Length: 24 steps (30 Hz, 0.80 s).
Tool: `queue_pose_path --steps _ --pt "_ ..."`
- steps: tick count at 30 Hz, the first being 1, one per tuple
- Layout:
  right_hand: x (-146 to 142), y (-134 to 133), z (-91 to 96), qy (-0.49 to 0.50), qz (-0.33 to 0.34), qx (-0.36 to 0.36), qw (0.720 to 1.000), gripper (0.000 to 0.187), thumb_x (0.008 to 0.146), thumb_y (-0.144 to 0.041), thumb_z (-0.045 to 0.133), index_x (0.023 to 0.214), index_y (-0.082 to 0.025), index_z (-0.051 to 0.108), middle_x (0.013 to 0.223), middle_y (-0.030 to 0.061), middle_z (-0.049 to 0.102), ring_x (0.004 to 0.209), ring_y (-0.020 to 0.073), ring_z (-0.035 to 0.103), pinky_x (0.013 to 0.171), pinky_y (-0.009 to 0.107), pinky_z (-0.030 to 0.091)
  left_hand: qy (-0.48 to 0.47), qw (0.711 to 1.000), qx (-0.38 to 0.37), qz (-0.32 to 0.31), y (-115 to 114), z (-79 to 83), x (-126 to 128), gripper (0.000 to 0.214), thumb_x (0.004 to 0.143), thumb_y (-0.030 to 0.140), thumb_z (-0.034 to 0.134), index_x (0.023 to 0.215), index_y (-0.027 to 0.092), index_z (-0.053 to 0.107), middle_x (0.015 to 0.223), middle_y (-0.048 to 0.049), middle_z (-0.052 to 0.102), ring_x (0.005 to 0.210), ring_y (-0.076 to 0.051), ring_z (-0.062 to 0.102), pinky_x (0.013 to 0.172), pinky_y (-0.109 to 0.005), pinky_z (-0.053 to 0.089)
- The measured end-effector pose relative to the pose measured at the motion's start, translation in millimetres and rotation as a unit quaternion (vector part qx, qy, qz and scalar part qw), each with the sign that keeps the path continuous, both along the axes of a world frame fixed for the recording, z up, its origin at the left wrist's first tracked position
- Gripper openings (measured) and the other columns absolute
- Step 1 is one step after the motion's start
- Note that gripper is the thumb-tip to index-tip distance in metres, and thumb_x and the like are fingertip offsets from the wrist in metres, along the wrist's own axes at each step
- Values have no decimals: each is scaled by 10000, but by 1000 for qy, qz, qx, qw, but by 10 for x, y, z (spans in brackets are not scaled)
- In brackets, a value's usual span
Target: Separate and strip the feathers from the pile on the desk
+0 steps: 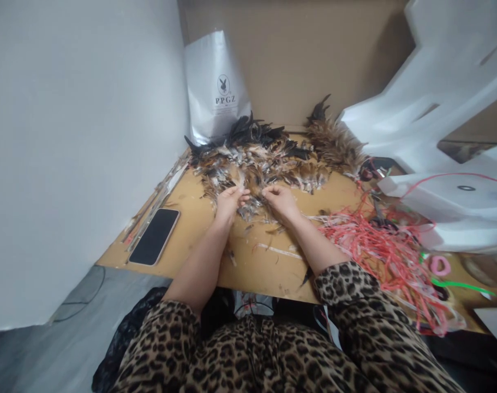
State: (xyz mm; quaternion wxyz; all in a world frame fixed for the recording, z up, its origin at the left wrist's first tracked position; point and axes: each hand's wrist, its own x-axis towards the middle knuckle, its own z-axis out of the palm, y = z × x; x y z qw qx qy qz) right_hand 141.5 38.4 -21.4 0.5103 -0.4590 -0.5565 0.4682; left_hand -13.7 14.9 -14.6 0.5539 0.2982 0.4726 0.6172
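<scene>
Both hands are at the near edge of a loose pile of brown, black and whitish feathers (pixel 264 153) on the table. My left hand (pixel 231 202) is closed in a pinch, with a pale feather (pixel 241 178) sticking up from its fingertips. A short gap to the right, my right hand (pixel 281 201) has thumb and forefinger pressed together. What it pinches, if anything, is too small to make out. Small feather bits lie on the table below and between the hands.
A phone (pixel 155 237) lies on the tan table (pixel 248 267) at left, beside a white wall. Behind the pile stands a silver bag (pixel 217 87). Tangled red and white strings (pixel 379 251), scissors (pixel 381 215) and white foam-like pieces (pixel 448 98) occupy the right. A brown feather bundle (pixel 336 144) leans there.
</scene>
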Motion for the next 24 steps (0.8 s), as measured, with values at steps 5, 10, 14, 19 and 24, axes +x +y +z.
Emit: queue_pose_path --steps 5,10,14,19,24 --pt "62 64 -47 -164 11 67 984 131 659 -303 599 669 -185 654 629 2 617 571 118 498 576 243 360 -13 1000 -12 -6 9 -36 2 166 714 214 633 828 107 579 823 -80 681 555 -60 594 468 -142 393" --pt "6 44 21 -296 -6 129 946 77 654 -286 618 690 -226 652 636 2 597 578 130 472 577 252 319 -25 1000 -13 -1 4 -35 14 151 715 191 629 826 106 573 881 -92 677 576 -69 608 471 -147 401" --pt "-39 25 34 -353 -14 154 923 48 658 -254 603 643 -221 635 670 20 593 604 138 459 589 265 302 -28 1000 -10 -5 1 -28 14 142 714 185 627 819 103 576 881 -93 674 566 -67 601 463 -149 397" --pt "-4 72 24 -163 0 75 984 122 654 -288 601 590 -185 589 579 -6 550 535 105 442 543 244 320 -41 999 3 -9 6 -46 8 175 696 202 650 827 108 582 855 -79 676 560 -60 593 457 -141 392" --pt "40 107 105 105 30 -90 990 232 573 -355 689 616 -178 545 449 -58 460 409 60 354 426 205 244 -53 998 23 -37 3 -56 8 181 675 205 670 807 105 595 833 -71 676 566 -59 594 450 -131 389"
